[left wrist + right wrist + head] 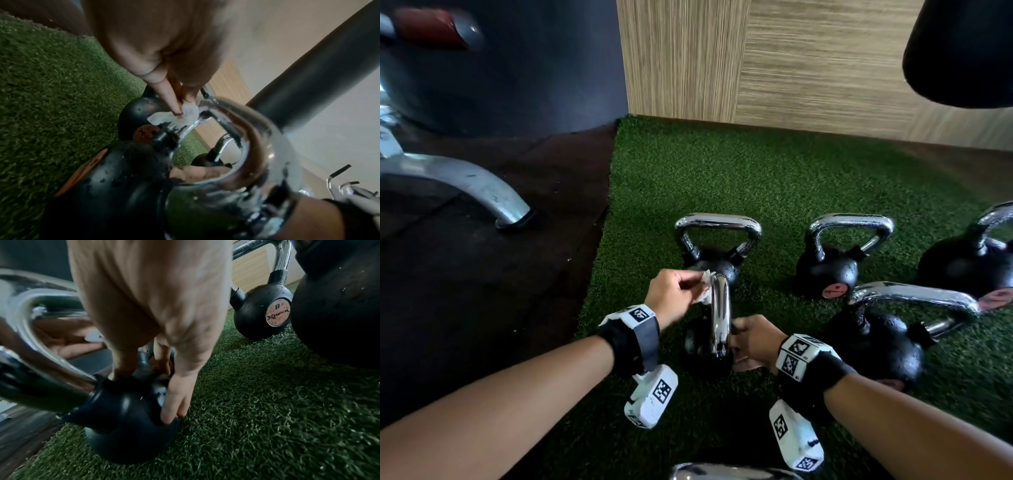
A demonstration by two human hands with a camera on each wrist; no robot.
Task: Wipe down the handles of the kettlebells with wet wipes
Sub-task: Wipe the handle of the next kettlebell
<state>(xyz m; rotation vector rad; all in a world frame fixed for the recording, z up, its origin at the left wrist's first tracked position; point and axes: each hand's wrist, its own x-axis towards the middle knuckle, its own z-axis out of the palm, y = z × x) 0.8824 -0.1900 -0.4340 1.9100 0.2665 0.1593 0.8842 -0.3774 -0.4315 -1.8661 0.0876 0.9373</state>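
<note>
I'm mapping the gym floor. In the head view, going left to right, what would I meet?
Metal machine foot → left hand with wet wipe → kettlebell being wiped → right hand → far-right kettlebell.

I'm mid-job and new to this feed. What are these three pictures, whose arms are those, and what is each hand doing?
No machine: a person wears three cameras. The head view looks down at both arms; each wrist view looks along one hand. Several black kettlebells with chrome handles stand on green turf. The left hand pinches a white wet wipe against the chrome handle of the nearest kettlebell. The right hand steadies that kettlebell, fingers on its black body.
</note>
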